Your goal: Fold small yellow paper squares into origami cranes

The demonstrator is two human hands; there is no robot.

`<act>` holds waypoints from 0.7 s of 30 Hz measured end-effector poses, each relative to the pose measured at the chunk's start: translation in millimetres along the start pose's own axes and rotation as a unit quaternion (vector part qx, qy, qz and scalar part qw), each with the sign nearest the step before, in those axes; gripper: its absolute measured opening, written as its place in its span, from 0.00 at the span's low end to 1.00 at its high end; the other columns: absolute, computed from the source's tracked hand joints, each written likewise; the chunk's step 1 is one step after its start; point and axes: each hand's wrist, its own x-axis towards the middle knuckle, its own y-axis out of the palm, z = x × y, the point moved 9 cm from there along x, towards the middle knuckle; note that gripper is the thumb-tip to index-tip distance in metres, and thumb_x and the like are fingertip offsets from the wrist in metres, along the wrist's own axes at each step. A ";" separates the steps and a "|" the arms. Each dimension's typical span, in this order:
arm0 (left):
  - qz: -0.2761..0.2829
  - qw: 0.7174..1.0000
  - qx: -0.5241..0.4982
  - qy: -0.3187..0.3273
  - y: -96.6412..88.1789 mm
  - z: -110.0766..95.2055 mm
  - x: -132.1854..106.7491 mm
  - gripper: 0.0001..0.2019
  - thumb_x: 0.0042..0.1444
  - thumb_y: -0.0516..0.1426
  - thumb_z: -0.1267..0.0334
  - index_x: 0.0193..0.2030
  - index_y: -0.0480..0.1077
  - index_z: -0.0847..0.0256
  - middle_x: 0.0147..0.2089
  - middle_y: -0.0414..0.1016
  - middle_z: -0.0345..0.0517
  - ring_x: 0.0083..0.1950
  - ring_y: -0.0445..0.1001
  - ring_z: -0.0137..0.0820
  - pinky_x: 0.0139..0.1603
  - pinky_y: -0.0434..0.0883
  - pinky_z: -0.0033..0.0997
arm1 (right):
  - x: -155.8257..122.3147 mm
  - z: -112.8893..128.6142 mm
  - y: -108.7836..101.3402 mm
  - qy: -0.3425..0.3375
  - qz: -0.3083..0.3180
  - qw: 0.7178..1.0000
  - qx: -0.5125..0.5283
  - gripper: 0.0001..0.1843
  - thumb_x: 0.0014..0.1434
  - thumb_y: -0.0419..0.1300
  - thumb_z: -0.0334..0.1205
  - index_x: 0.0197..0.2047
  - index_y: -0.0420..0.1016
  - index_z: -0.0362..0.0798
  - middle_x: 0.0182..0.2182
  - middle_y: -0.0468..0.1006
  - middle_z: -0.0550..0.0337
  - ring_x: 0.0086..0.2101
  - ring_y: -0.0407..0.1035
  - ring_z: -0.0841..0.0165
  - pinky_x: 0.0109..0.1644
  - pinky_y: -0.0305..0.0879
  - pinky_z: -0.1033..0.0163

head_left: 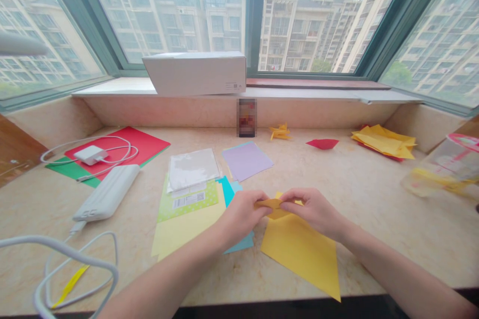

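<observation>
- Folded paper (pixel 275 203), yellow, one: held between both hands at the far end of a yellow sheet (pixel 303 254); whether the two touch cannot be told.
- Left hand (pixel 245 208): fingers narrow, pinching the left end of the folded paper.
- Right hand (pixel 314 208): fingers bent and narrow, pinching the right end.
- Yellow sheet: on the surface (pixel 359 184), partly under the right hand, one corner at the front edge.
- Blue sheets (pixel 242 244): partly hidden by the left hand.
- Pale yellow sheet (pixel 183 234): left of the hands, bearing a dotted green packet (pixel 164 209) with a barcode label.
- Clear packet (pixel 192 167): overlapping the green one.
- Purple sheets (pixel 247 160): just beyond the hands.
- Yellow paper figure (pixel 280 132), red folded paper (pixel 323 144), yellow paper pile (pixel 385 140): along the back, left to right.
- Dark upright item (pixel 247 119), pixelated: at the back wall.
- Red sheet (pixel 147 147) over green sheet (pixel 69 172): far left, white charger (pixel 90 155) on top.
- White power bank (pixel 108 192): just in front of these.
- White cable (pixel 56 246): looped, near left.
- Clear container (pixel 437 172), red-rimmed: right side, something yellow within.
- White box (pixel 196 74): on the window ledge (pixel 318 92).
</observation>
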 end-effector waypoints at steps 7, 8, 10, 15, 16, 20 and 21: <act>-0.003 0.999 0.033 0.014 1.4 4.5 0.6 0.13 0.58 0.60 0.59 0.48 0.74 0.59 0.40 0.79 0.47 0.41 0.76 0.39 0.43 0.69 0.37 | 3.4 -9.2 5.5 0.000 0.022 0.999 0.041 0.10 0.61 0.62 0.41 0.47 0.76 0.51 0.38 0.83 0.59 0.36 0.76 0.66 0.39 0.70 0.61; -0.017 0.998 0.045 0.027 0.0 3.6 0.1 0.14 0.59 0.59 0.60 0.51 0.72 0.59 0.40 0.79 0.47 0.43 0.75 0.39 0.45 0.70 0.39 | 3.4 -8.4 5.5 -0.008 0.019 0.999 0.036 0.10 0.61 0.62 0.40 0.47 0.76 0.51 0.39 0.83 0.59 0.37 0.76 0.65 0.41 0.71 0.60; -0.051 0.992 0.098 0.066 -3.7 -1.5 -1.9 0.16 0.61 0.58 0.64 0.55 0.68 0.59 0.45 0.78 0.48 0.48 0.74 0.41 0.50 0.69 0.44 | 3.4 -6.1 5.3 -0.022 0.012 0.999 0.023 0.11 0.61 0.62 0.39 0.48 0.75 0.52 0.40 0.83 0.59 0.38 0.76 0.65 0.43 0.71 0.59; -0.061 0.940 0.270 0.199 2.2 -24.8 -10.3 0.08 0.62 0.56 0.71 0.47 0.69 0.58 0.52 0.73 0.49 0.55 0.69 0.42 0.56 0.67 0.47 | 2.7 3.2 5.6 -0.055 0.002 0.997 -0.061 0.09 0.62 0.60 0.35 0.44 0.78 0.52 0.40 0.83 0.60 0.41 0.76 0.63 0.47 0.70 0.57; -0.051 0.929 0.292 0.221 5.9 -28.3 -12.0 0.07 0.63 0.55 0.71 0.45 0.69 0.59 0.51 0.73 0.49 0.54 0.69 0.42 0.55 0.67 0.45 | 2.5 4.3 5.9 -0.060 0.002 0.995 -0.076 0.09 0.62 0.60 0.35 0.44 0.79 0.52 0.41 0.83 0.60 0.42 0.76 0.63 0.48 0.70 0.56; -0.023 0.922 0.302 0.242 14.1 -29.8 -13.5 0.06 0.64 0.53 0.72 0.44 0.70 0.61 0.49 0.73 0.50 0.49 0.70 0.39 0.51 0.70 0.40 | 1.7 5.6 8.5 -0.082 0.001 0.990 -0.119 0.11 0.63 0.59 0.35 0.48 0.78 0.52 0.44 0.82 0.57 0.44 0.75 0.63 0.51 0.69 0.55; -0.022 0.925 0.296 0.236 14.5 -28.1 -12.6 0.06 0.64 0.53 0.71 0.43 0.70 0.61 0.48 0.72 0.50 0.49 0.70 0.38 0.50 0.70 0.39 | 1.3 6.6 10.1 -0.093 0.003 0.987 -0.128 0.11 0.64 0.59 0.35 0.48 0.78 0.52 0.44 0.81 0.57 0.44 0.75 0.63 0.50 0.69 0.55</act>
